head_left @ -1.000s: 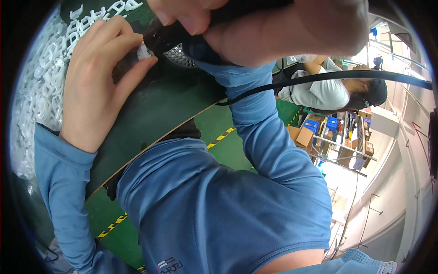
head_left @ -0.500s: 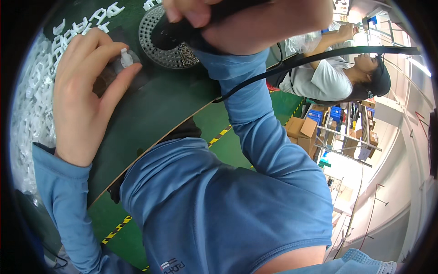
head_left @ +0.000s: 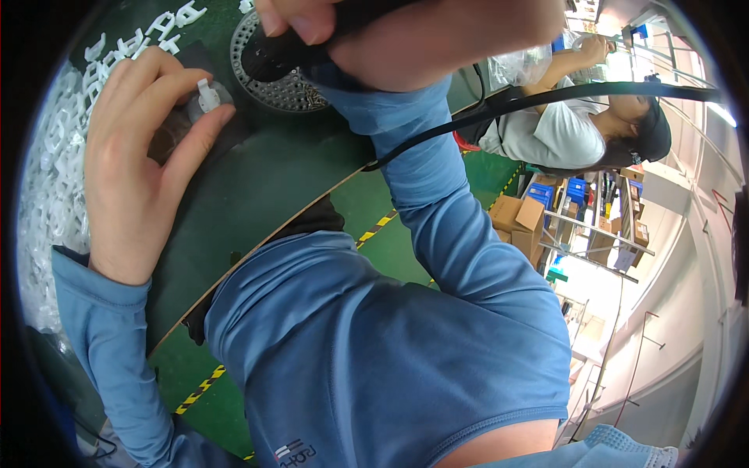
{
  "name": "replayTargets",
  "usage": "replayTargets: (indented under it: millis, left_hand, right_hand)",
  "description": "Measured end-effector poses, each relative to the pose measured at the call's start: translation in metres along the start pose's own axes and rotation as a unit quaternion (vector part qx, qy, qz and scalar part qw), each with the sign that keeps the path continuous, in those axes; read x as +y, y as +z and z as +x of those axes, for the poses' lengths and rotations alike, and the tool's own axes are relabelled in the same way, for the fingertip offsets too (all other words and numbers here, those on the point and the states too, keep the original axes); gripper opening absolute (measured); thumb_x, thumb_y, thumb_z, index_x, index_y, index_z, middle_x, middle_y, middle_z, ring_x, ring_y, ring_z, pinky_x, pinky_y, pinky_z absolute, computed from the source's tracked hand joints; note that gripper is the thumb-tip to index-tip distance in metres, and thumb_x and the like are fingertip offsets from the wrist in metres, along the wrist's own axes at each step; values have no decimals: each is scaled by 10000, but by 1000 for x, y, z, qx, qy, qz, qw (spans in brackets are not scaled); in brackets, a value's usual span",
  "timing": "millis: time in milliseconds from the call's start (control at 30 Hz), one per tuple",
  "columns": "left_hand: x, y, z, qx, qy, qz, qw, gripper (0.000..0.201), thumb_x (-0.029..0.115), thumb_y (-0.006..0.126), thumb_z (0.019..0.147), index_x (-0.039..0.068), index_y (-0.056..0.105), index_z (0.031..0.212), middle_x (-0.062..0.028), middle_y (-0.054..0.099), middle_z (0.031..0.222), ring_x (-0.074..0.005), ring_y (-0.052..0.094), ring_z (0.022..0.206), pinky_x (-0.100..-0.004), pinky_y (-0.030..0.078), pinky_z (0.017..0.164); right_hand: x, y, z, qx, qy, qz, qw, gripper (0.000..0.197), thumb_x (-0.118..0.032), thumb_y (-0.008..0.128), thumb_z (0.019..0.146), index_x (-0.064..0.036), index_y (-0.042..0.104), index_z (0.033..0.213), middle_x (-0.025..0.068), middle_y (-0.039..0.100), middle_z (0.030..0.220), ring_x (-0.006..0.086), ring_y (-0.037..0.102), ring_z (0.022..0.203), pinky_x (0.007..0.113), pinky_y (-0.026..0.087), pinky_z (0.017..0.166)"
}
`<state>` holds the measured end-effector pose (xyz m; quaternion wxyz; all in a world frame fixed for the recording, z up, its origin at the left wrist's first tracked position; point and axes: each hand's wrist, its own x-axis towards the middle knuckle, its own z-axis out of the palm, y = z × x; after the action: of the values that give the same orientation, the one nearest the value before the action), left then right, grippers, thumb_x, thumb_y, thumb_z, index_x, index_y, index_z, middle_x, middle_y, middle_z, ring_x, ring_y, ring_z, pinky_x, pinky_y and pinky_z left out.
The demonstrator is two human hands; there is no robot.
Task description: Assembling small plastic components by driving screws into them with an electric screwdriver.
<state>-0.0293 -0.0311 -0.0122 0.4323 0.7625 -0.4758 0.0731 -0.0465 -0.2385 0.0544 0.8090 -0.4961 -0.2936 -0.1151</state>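
My left hand [head_left: 125,171] pinches a small white plastic part [head_left: 207,97] between thumb and forefinger, just above a dark mat [head_left: 226,136] on the green tabletop. The part seems to rest on a rounded greyish piece partly hidden by the fingers. My right hand [head_left: 460,47] is wrapped round a black handheld power tool [head_left: 273,58], likely an electric screwdriver, with a thick black cable [head_left: 499,109]. The tool's front end hangs over a round grey perforated dish [head_left: 269,95]. Small metal screws [head_left: 314,98] lie in that dish, partly covered by tool and hand.
Many white plastic parts [head_left: 51,171] are heaped along the table's left side, with several more loose ones [head_left: 160,27] at the far left. The table edge [head_left: 257,248] runs before my body. Another person [head_left: 546,129] works at the right, near cardboard boxes [head_left: 519,222] on shelves.
The black tool and my right hand have shifted slightly left over the dish. My left hand keeps its pinch on the white part. The whole view has moved a little.
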Motion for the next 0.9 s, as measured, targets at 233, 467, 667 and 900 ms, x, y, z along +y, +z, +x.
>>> replayTargets:
  millis: [233, 467, 667, 900]
  left_hand:
    - [0, -1, 1, -5, -5, 0, 1000, 277, -3, 770, 811, -31, 663, 1065, -99, 577, 984, -236, 561, 856, -334, 461, 776]
    - [-3, 0, 0, 4, 2, -11, 1000, 272, -3, 773, 810, -30, 663, 1058, -102, 583, 983, -237, 563, 859, -334, 460, 771]
    - [-3, 2, 0, 15, 17, 1, 1000, 287, 12, 786, 794, -27, 658, 1048, -110, 583, 973, -274, 561, 870, -344, 458, 775]
    - [2, 4, 1, 14, -8, 15, 1000, 279, 53, 789, 799, -43, 630, 1009, -134, 604, 1014, -311, 566, 926, -372, 461, 808]
  right_hand:
    - [-6, 7, -5, 25, -17, -36, 999, 377, -163, 704, 943, 45, 482, 1167, 123, 590, 690, 156, 543, 462, 260, 426, 427]
    - [5, 6, 4, 125, -97, -227, 961, 428, -193, 685, 941, 52, 487, 1230, 148, 630, 821, 176, 617, 621, 270, 498, 558]
    - [-5, -1, 1, -64, 5, -79, 995, 509, -371, 618, 994, 11, 497, 1308, 139, 639, 897, 180, 629, 684, 293, 531, 661]
    - [3, 6, -1, -52, 33, -92, 994, 512, -378, 616, 995, 10, 497, 1309, 138, 637, 892, 180, 626, 678, 294, 530, 656]
